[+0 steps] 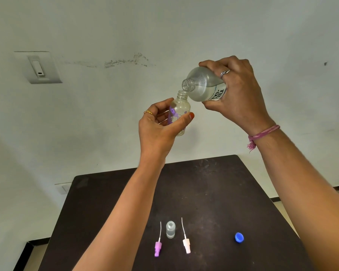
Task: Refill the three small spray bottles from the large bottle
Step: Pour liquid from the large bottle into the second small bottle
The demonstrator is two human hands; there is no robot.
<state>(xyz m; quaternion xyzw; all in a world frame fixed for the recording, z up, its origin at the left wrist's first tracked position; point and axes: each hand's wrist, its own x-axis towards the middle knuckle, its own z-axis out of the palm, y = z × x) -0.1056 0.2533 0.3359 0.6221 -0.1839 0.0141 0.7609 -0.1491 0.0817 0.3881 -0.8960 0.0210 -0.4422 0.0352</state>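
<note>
My left hand point(160, 124) holds a small clear spray bottle point(181, 108) with a purple print, upright and without its cap, high above the table. My right hand point(237, 90) grips the large clear bottle point(204, 85), tilted with its open mouth right over the small bottle's neck. Clear liquid lies in the large bottle's lower side. On the dark table point(213, 192) stands another small clear bottle point(170, 229), open, with liquid in it. A purple spray head point(158, 248) lies to its left and a white spray head point(186, 244) to its right.
A blue cap point(239, 237) lies on the table at the right. A white wall with a switch plate point(40, 67) rises behind the table. The floor shows past the table's left and right edges.
</note>
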